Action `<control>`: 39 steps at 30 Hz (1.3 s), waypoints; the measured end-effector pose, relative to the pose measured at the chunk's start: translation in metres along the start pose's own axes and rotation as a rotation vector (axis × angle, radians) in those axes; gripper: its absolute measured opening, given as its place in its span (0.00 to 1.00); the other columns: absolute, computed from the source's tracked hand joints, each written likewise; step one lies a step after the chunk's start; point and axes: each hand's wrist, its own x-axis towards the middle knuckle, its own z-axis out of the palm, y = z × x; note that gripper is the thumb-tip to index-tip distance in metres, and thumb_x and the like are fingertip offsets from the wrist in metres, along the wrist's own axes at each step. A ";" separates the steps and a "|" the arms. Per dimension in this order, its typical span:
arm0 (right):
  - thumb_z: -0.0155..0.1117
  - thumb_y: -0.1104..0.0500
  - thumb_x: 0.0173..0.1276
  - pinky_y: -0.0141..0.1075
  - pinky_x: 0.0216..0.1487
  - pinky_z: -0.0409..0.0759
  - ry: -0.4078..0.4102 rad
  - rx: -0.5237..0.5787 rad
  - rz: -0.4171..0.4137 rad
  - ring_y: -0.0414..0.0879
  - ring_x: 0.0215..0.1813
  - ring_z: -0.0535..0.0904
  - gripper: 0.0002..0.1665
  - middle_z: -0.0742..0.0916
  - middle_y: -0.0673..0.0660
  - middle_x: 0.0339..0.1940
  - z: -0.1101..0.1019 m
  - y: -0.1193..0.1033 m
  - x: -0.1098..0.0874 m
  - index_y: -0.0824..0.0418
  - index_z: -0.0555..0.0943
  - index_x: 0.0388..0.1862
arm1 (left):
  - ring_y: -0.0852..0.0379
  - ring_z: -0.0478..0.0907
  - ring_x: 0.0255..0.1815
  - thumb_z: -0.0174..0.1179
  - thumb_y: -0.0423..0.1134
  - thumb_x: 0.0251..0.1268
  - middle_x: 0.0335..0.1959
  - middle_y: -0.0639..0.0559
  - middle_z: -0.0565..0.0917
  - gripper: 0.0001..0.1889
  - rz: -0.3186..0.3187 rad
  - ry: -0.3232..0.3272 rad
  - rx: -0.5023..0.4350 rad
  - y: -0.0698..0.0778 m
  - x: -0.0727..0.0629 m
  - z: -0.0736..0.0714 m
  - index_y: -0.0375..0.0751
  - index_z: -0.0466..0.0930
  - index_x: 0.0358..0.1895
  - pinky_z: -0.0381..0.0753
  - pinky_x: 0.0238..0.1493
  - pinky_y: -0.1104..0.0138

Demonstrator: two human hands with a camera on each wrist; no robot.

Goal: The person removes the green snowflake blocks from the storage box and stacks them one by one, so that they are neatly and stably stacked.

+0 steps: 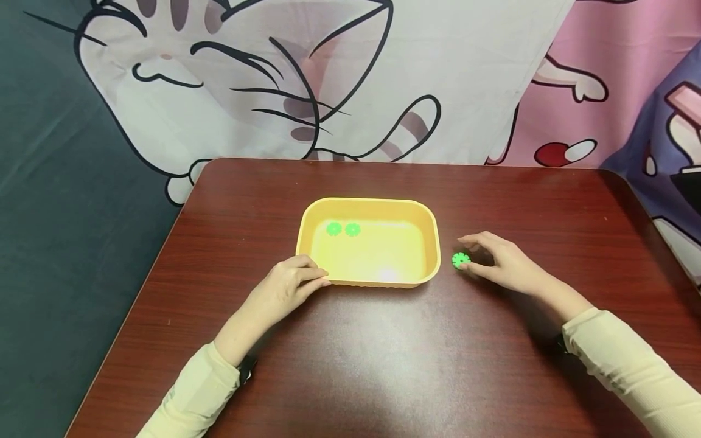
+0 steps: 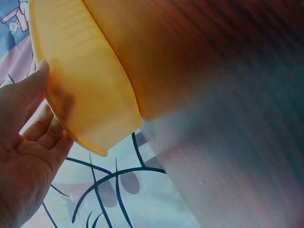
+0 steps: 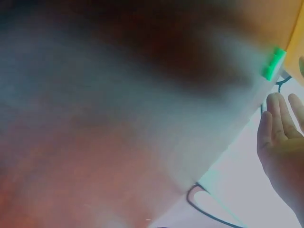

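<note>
My left hand (image 1: 288, 283) pinches the rim of a yellow plastic tray (image 1: 432, 243) at its near left corner; in the left wrist view the thumb (image 2: 40, 78) lies on the rim, with the other fingers beneath it. Two flat green notched discs, a left one (image 1: 334, 229) and a right one (image 1: 353, 229), lie side by side inside the tray. Just right of the tray, a third green notched disc (image 1: 460, 261) is on the table. My right hand (image 1: 506, 263) is beside that disc, fingers spread from the thumb. In the right wrist view its fingers (image 3: 278, 114) look nearly straight, apart from the disc.
A dark reddish wooden table (image 1: 378, 365) carries the tray. Behind it hangs a white cloth (image 1: 465, 61) printed with a cartoon cat, joined by a pink and purple part at right. Dark green cloth (image 1: 66, 243) lies beyond the left table edge.
</note>
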 end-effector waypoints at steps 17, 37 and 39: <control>0.72 0.60 0.54 0.45 0.48 0.77 0.018 -0.003 -0.113 0.44 0.48 0.77 0.28 0.82 0.53 0.46 -0.026 -0.043 0.063 0.58 0.76 0.56 | 0.62 0.76 0.29 0.66 0.37 0.56 0.29 0.53 0.80 0.06 -0.011 -0.024 -0.002 -0.002 0.003 -0.006 0.38 0.87 0.35 0.76 0.30 0.74; 0.65 0.53 0.62 0.44 0.52 0.75 -0.344 -0.075 -0.288 0.49 0.52 0.76 0.27 0.79 0.57 0.50 -0.002 -0.124 0.154 0.59 0.73 0.59 | 0.63 0.76 0.29 0.65 0.39 0.58 0.30 0.54 0.80 0.07 -0.028 -0.062 0.000 0.001 -0.001 -0.008 0.40 0.87 0.35 0.75 0.31 0.78; 0.66 0.53 0.61 0.43 0.51 0.76 -0.353 -0.078 -0.297 0.50 0.52 0.77 0.27 0.79 0.56 0.50 0.004 -0.131 0.163 0.59 0.74 0.58 | 0.63 0.76 0.29 0.65 0.39 0.58 0.30 0.54 0.80 0.07 -0.020 -0.064 0.010 0.001 0.000 -0.009 0.40 0.87 0.35 0.75 0.31 0.78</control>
